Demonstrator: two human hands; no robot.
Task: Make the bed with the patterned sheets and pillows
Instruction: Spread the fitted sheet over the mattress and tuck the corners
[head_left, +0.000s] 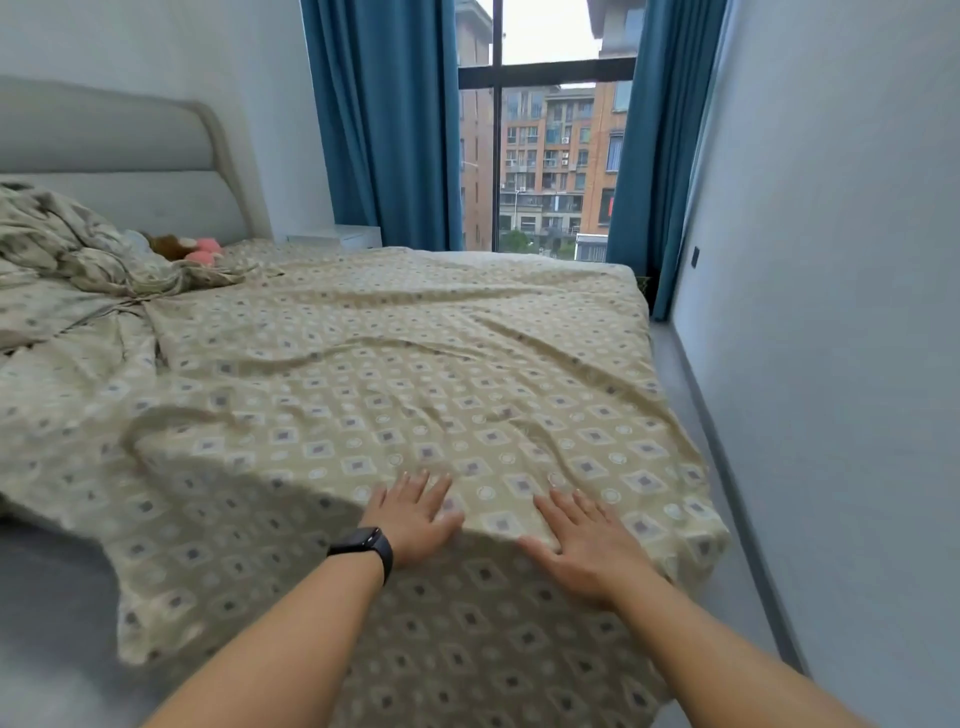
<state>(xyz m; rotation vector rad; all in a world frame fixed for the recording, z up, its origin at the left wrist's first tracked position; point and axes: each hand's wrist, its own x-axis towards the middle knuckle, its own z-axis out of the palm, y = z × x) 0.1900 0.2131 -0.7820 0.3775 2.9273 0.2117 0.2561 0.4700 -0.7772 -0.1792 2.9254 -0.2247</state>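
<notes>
Beige patterned sheet (395, 374) under flat, open left hand (415, 512) and right hand (587, 540) (smoothing step); next, probably, sweeping wrinkles toward the headboard (119, 156).

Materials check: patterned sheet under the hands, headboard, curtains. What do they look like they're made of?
Patterned sheet: thin woven fabric, probably cotton or a blend; it forms soft ridges and drapes limp over the bed edge, slight sheen.
Headboard: padded upholstery, matte grey, fabric or faux leather; stitched horizontal panels, rounded corner.
Curtains: heavy woven cloth, matte teal; it hangs in deep, even vertical folds.
</notes>
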